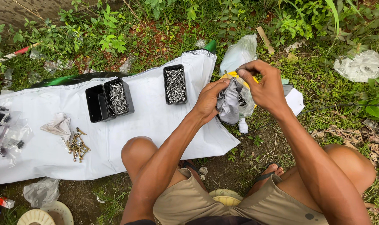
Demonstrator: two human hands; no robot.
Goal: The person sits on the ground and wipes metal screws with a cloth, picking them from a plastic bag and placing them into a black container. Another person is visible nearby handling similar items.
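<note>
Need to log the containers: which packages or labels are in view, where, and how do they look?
Clear plastic bag of nails: held by left hand and right hand.
Black tray of nails: on white sheet, centre.
Two black trays: left of it, one empty.
Small clear bags: sheet's left end.

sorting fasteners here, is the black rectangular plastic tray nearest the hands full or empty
Full: the black rectangular plastic tray is packed with silver nails and lies flat on the white sheet.
</note>
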